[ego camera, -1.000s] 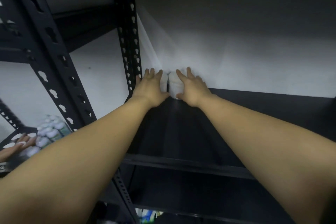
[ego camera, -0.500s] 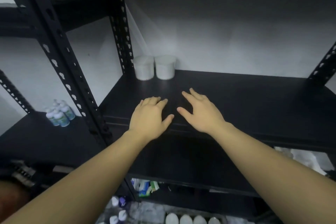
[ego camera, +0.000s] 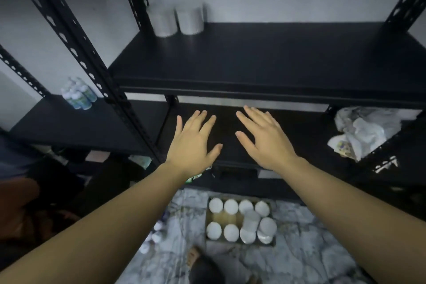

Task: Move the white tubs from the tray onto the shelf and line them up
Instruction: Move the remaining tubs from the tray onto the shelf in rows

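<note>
Two white tubs stand side by side at the back left corner of the black shelf (ego camera: 265, 57), the left tub (ego camera: 163, 22) touching the right tub (ego camera: 190, 19). On the floor below lies a brown tray (ego camera: 224, 218) with several white tubs (ego camera: 231, 206) in it, one lying tilted. My left hand (ego camera: 192, 145) and my right hand (ego camera: 265, 140) hover below the shelf's front edge, both empty with fingers spread, well above the tray.
Black perforated uprights (ego camera: 76, 53) frame the shelving. Small bottles (ego camera: 78, 94) stand on the left unit's shelf. A crumpled plastic bag (ego camera: 366, 131) lies on the lower shelf at right. My foot (ego camera: 192, 258) rests on the patterned floor near the tray.
My hands let go of the two tubs at the back of the shelf and drew back and down past its front edge. The view tilted down, showing the tray on the floor.
</note>
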Demonstrator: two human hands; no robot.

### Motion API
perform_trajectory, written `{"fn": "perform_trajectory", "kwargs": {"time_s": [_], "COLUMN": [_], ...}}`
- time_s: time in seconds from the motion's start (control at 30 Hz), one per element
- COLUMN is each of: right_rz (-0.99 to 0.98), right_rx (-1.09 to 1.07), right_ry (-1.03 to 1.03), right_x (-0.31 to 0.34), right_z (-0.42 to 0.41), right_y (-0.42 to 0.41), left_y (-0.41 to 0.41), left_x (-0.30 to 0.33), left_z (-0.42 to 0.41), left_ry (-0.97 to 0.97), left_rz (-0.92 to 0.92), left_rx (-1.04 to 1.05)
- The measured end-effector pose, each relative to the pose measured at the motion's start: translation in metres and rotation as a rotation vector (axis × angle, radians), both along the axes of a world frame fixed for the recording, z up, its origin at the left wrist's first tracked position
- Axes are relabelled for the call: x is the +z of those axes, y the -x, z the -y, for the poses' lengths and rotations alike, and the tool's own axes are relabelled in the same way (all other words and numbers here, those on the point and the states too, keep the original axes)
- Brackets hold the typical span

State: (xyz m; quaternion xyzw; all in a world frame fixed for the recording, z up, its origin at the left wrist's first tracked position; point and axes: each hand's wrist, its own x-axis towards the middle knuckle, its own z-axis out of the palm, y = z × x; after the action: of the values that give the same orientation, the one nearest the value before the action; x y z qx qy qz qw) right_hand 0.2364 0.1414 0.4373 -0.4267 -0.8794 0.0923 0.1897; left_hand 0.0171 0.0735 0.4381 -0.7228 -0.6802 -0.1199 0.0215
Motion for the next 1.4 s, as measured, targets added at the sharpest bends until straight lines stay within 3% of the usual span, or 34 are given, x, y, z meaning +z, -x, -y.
{"fn": "perform_trajectory", "kwargs": {"time_s": [0.3, 0.73, 0.97, 1.4], "right_rz": [0.09, 0.159, 0.149, 0.226], "right_rx": [-0.175, -0.485, -0.573, -0.598], "right_ry": [0.317, 0.661, 0.634, 0.773], "right_x": [-0.116, -0.324, -0.439, -0.638], "right_z": [0.04, 0.099, 0.104, 0.089], "right_y": [-0.04, -0.083, -0.108, -0.146], "left_y": [-0.017, -0.055, -0.092, -0.133], "left_x": [-0.1, -0.319, -0.44, -0.651], "left_z": [0.026, 0.019, 0.001, -0.016], "left_ry": [0.239, 0.593, 0.614, 0.723], "left_rz": [0.041, 0.05, 0.041, 0.077], "left_rx": [-0.039, -0.223, -0.312, -0.387]}}
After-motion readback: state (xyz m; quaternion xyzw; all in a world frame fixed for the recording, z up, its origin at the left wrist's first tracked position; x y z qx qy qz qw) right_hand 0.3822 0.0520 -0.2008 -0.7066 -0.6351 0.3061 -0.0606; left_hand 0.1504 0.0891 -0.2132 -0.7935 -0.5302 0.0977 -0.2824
